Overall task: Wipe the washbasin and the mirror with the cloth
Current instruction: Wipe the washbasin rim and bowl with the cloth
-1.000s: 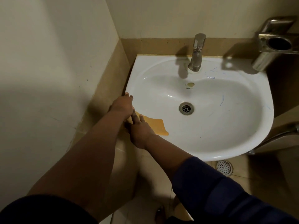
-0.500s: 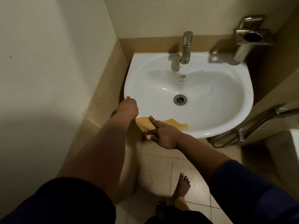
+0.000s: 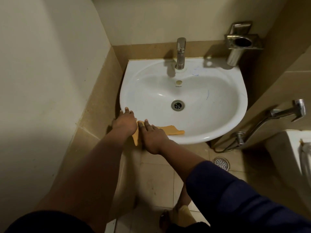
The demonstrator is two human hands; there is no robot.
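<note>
At the bottom edge a dark blue sleeve [image 3: 239, 204] covers the right forearm and is cut off by the frame, and a bare foot [image 3: 175, 217] on the beige floor tiles [image 3: 156, 179] is half hidden in shadow beneath the arms. The right hand [image 3: 152, 137] lies palm down on the orange cloth [image 3: 170, 129], its fingers [image 3: 147, 124] straight and pressed flat rather than curled; the cloth is thin and limp, draped over the near rim of the washbasin [image 3: 218, 118], one part hanging below the rim between the two wrists and the rest lying just inside the bowl, partly hidden under the hand. Just beside it, the left hand [image 3: 125, 121] rests on the basin's near left rim with fingers extended and slightly spread, holding nothing. The washbasin is white glazed ceramic, rounded at the front and straight at the wall, with a round metal drain [image 3: 177, 105] at the bottom, a small overflow hole above it, and faint blue scribble marks on the right side, too small to read. Right of the basin a metal hand sprayer [image 3: 286, 111] and its hose lean toward a white fixture [image 3: 289, 157] cut off by the frame, and a round floor drain [image 3: 221, 163] sits below. At the back stands a brushed metal tap [image 3: 180, 52], and on the wall to the right a metal holder [image 3: 242, 42] with an open tube. The mirror is not in view.
</note>
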